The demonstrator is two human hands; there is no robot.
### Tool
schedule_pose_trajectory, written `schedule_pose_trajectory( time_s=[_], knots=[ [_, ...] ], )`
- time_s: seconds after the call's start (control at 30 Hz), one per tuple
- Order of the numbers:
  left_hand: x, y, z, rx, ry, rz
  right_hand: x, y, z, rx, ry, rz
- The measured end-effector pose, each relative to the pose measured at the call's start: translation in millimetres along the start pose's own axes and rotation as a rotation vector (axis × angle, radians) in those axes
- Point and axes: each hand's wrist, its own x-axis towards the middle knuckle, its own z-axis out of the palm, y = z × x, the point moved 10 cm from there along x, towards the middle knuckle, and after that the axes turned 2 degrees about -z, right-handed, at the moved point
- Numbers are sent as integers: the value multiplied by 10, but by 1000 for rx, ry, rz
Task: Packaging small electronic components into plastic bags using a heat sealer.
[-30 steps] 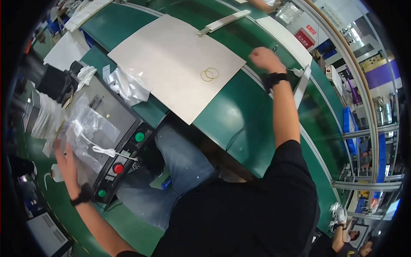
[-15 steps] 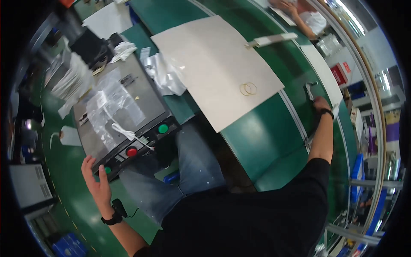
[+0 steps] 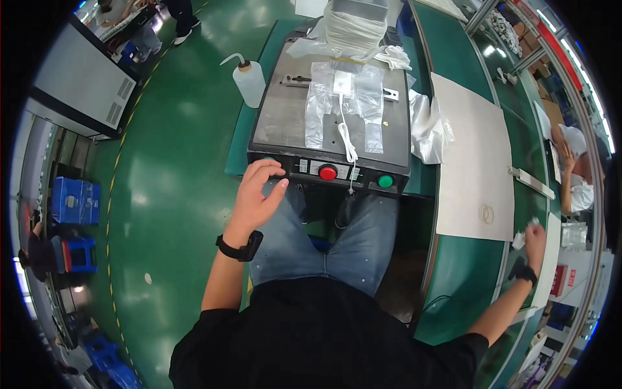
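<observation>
My left hand (image 3: 254,198) is open, thumb and fingers apart. Its fingertips hover over the left end of the black machine's front panel, covering most of a green button (image 3: 269,159) there. Far to the right, my right hand (image 3: 534,241) is closed on a white bundled cable (image 3: 519,241), partly smeared by motion, above the green conveyor belt. On the machine's grey top (image 3: 278,126), a white charger (image 3: 343,82) with a tied white cord (image 3: 347,141) lies on clear plastic bags (image 3: 315,120). The cord's end hangs over the front panel.
A red button (image 3: 328,172) and a green button (image 3: 385,181) face me. White bags (image 3: 355,32) are stacked at the machine's back; a wash bottle (image 3: 249,84) stands left. Yellow rings (image 3: 486,213) lie on a beige board (image 3: 473,149). A co-worker's arm (image 3: 567,178) is far right.
My view has turned left, bringing the machine to the middle. My right hand has closed on the white cable it was reaching at. My left hand remains open by the left green button.
</observation>
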Motion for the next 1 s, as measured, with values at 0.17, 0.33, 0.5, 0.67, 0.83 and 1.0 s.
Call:
schedule_pose_trajectory(
  time_s=[0.17,0.33,0.5,0.67,0.83,1.0],
  knots=[
    [-100,-310,117,-196,-90,-191,214,-900,782,93,-140,90],
    [-66,-472,120,-186,-59,-228,-170,-2689,616,101,38,-311],
    [18,-621,232,-268,-70,-219,-1166,-4584,1543,336,-495,-635],
    [63,-737,223,-318,-28,-267,-1549,-4641,2259,259,-609,-629],
    [20,-744,247,-312,-73,-290,-1508,-4597,2270,336,-443,-633],
    [21,-772,206,-309,-24,-269,-1491,-4554,2367,340,-387,-669]
  ],
)
